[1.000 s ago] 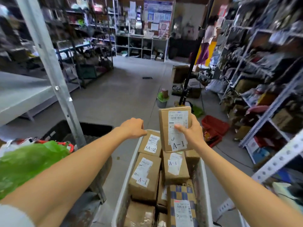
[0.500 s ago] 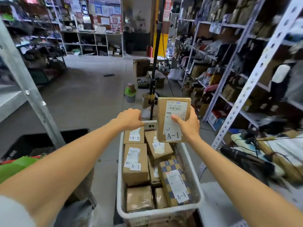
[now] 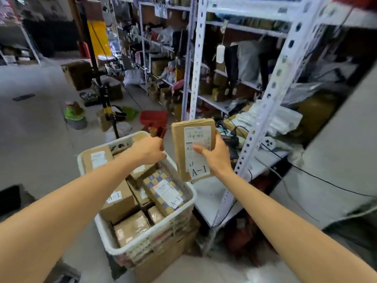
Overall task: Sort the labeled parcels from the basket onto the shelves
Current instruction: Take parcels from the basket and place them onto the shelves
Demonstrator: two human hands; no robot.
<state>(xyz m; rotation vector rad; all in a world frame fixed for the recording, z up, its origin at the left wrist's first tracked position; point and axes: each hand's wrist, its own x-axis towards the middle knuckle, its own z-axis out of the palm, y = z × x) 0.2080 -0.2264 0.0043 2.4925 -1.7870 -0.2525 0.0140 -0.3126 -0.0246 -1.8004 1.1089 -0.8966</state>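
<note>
The right hand (image 3: 214, 158) grips the A-1 parcel (image 3: 190, 160) upright, thumb across its label, beside the basket (image 3: 190, 194), the shelves (image 3: 210, 193) just to its right; the left hand (image 3: 149, 150) curls over the basket, hold unclear

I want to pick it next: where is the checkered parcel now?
In the head view, the checkered parcel lies in the white basket at its right rim, just below the cardboard parcel held by the right hand.

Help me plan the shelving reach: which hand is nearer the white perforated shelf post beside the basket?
Right. The right hand, holding the A-1 parcel, sits just left of the post; the left hand is farther left, gripping the basket rim.
</note>
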